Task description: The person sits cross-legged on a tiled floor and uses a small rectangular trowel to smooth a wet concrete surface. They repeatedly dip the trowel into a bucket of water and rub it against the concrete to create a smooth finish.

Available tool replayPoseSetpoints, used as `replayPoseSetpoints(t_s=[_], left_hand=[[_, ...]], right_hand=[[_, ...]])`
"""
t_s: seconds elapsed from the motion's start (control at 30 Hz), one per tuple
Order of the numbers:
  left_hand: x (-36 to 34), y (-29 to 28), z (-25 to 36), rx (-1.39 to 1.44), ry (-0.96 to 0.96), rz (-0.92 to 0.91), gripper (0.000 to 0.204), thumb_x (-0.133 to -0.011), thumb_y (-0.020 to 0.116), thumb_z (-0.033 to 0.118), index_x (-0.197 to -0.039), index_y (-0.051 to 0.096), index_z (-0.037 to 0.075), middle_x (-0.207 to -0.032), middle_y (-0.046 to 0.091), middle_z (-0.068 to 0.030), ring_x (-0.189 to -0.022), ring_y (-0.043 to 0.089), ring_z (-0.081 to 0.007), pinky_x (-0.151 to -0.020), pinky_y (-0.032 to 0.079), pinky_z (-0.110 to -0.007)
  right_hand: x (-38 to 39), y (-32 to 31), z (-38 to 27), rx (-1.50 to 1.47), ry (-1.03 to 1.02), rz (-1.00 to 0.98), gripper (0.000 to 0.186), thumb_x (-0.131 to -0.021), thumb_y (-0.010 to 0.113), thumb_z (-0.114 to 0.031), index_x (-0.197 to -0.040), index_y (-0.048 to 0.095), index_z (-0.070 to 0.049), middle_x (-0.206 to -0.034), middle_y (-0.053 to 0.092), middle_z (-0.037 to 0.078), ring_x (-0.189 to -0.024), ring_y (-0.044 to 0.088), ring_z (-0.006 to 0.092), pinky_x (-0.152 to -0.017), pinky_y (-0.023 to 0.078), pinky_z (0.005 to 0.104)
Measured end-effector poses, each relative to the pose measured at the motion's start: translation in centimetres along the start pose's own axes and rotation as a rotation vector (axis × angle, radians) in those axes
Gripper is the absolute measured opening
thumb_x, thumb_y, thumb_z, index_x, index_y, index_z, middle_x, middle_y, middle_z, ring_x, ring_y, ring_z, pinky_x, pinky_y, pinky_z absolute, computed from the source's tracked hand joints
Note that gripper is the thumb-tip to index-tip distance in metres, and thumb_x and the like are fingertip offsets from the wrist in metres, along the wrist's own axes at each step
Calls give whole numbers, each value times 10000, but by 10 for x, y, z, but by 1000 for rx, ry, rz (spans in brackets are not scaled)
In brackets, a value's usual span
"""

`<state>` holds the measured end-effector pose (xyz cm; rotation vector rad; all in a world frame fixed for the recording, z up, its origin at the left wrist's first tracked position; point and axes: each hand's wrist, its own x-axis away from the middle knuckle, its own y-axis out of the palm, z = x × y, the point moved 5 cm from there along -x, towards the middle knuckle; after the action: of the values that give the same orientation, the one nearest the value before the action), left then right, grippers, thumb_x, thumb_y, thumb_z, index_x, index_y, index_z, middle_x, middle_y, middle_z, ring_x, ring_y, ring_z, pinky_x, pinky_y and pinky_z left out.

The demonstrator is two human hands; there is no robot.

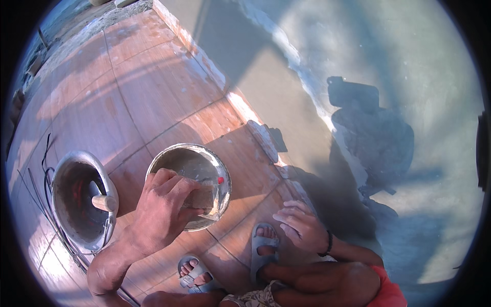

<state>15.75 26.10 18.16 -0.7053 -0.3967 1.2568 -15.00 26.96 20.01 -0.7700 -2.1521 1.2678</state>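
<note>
My left hand (162, 207) reaches over a round bucket (227, 176) with a pale, crusted rim. Its thumb and fingers pinch a flat brownish-grey piece (202, 198), whose exact kind I cannot make out. Against that piece, by the bucket's right inner wall, is a pale, blade-like edge (217, 198). A small red bit (221, 180) shows just above it. Greyish contents partly show inside the bucket, the rest hidden under my hand. Held above my right foot, my right hand (302, 222) has loosely spread fingers and nothing in it, with a dark band at the wrist.
Left of the bucket stands an oval basin (57, 204) with a wooden-handled tool (104, 203) inside. Dark cables (50, 217) curl around it. Wood-look tiles (138, 97) end at a plaster-smeared edge along a smooth greyish wall (429, 153). My sandalled feet (263, 245) are close by.
</note>
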Motion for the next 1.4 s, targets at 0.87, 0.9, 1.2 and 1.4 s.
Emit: replayPoseSetpoints(t_s=[0.87,0.9,1.2,1.4], left_hand=[[42,-1,-26,252,86,407,471,-905,716,275,-1202,457,17,-1106,599,-168,-1078,572,-290,-938,449,-460],[34,3,-30,602,-19,494,511,-964,633,358,-1239,408,-10,-1148,581,-167,-1089,586,-244,-929,490,-404],[-188,-34,37,1162,-83,576,379,-995,573,357,-1095,477,4,-879,590,-76,-734,561,-126,-641,491,-283],[-210,92,61,1123,-183,945,333,-1009,574,279,-1101,459,-19,-927,571,-99,-838,546,-138,-773,474,-309]], right_hand=[[54,-72,16,193,103,301,306,-827,657,-21,-1133,655,-27,-1086,660,160,-1118,598,397,-971,475,496],[78,-108,7,337,118,391,300,-862,618,-15,-1162,633,-6,-1134,650,182,-1155,584,404,-1000,455,499],[347,-265,7,1513,610,1037,441,-1056,434,-261,-1379,485,34,-1458,464,230,-1356,426,402,-1109,337,542],[377,-266,51,1735,455,1111,606,-1065,288,-436,-1417,479,19,-1504,421,214,-1406,355,401,-1134,279,548]])
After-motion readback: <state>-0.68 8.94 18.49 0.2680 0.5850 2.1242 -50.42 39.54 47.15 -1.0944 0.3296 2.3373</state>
